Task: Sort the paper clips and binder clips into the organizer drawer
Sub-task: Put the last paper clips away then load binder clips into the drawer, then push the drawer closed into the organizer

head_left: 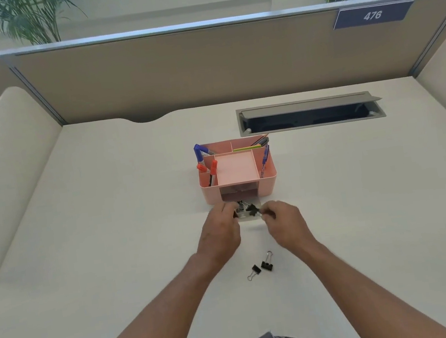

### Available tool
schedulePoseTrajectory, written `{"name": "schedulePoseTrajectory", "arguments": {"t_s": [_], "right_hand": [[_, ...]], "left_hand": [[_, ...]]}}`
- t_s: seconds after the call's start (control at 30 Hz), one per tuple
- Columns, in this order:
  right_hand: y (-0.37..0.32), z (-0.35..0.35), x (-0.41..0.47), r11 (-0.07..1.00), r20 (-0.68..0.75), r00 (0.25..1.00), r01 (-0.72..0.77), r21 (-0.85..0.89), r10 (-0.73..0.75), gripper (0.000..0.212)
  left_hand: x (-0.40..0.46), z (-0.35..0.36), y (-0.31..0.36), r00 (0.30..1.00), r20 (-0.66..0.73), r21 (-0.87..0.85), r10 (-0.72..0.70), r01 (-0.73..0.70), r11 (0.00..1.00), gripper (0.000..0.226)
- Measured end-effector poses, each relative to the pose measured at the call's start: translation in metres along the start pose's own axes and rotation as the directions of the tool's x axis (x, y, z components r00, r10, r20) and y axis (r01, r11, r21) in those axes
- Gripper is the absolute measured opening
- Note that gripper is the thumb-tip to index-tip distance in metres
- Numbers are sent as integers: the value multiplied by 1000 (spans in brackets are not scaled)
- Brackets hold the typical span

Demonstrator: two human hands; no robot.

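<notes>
A pink desk organizer stands mid-desk, its small clear drawer pulled out toward me. Inside the drawer lie several black binder clips. My left hand is at the drawer's left side, fingers curled against it. My right hand is at the drawer's right side, fingertips pinched near its corner; what they hold is hidden. Two more black binder clips lie on the desk, close to me, between my forearms. No paper clips are visible.
The organizer's upper compartments hold blue markers, red markers, a blue pen and pencils. An open cable tray is recessed at the back right. Beige partition walls enclose the desk on three sides.
</notes>
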State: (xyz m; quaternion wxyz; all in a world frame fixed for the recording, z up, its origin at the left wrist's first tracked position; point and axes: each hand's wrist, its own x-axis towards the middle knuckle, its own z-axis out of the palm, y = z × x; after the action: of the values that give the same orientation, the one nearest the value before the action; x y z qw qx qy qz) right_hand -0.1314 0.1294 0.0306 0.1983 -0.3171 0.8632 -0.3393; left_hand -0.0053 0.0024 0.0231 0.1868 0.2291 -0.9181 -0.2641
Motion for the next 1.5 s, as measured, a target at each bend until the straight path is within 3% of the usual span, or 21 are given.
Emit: {"name": "schedulePoseTrajectory", "arguments": {"t_s": [0.27, 0.43, 0.53, 0.6, 0.67, 0.77, 0.83, 1.0, 1.2, 1.37, 1.5], "right_hand": [[-26, 3, 35, 1000, -26, 1000, 9, -5, -9, 23], [-22, 0, 28, 993, -17, 1000, 10, 121, -8, 24], [-14, -5, 12, 989, -37, 999, 40, 145, -35, 22], [-5, -7, -1, 995, 33, 997, 73, 64, -75, 21], [6, -6, -15, 991, 205, 973, 122, -49, -109, 21], [24, -1, -37, 959, 464, 884, 177, -221, -57, 29], [35, 6, -49, 946, 531, 847, 196, -257, -31, 37], [43, 21, -58, 935, 415, 905, 226, -275, -97, 30], [40, 26, -52, 940, 308, 947, 186, -287, -93, 26], [13, 13, -22, 995, 28, 997, 78, -61, -77, 18], [-17, 6, 16, 996, -38, 997, 70, -59, -72, 11]], "left_hand": [[35, 2, 3, 999, 22, -21, 26, -26, 999, 29], [29, 2, -3, 999, 8, -49, 37, -37, 998, 33], [14, 1, -3, 999, -26, -54, 45, -46, 997, 23], [-5, 2, -4, 998, 0, -74, 62, -62, 995, 18], [-28, 9, -6, 991, 107, -91, 83, -74, 993, 19], [-62, 24, -9, 952, 301, -45, 51, -40, 998, 39], [-78, 32, -9, 936, 349, 26, 40, -52, 998, 43], [-85, 39, -3, 953, 296, 89, 56, -86, 992, 22], [-70, 30, -4, 977, 209, 85, 39, -58, 995, 16], [-27, 10, -6, 996, 60, 92, 58, -64, 994, 12], [17, -1, -2, 999, 36, 142, 31, -36, 989, 9]]}}
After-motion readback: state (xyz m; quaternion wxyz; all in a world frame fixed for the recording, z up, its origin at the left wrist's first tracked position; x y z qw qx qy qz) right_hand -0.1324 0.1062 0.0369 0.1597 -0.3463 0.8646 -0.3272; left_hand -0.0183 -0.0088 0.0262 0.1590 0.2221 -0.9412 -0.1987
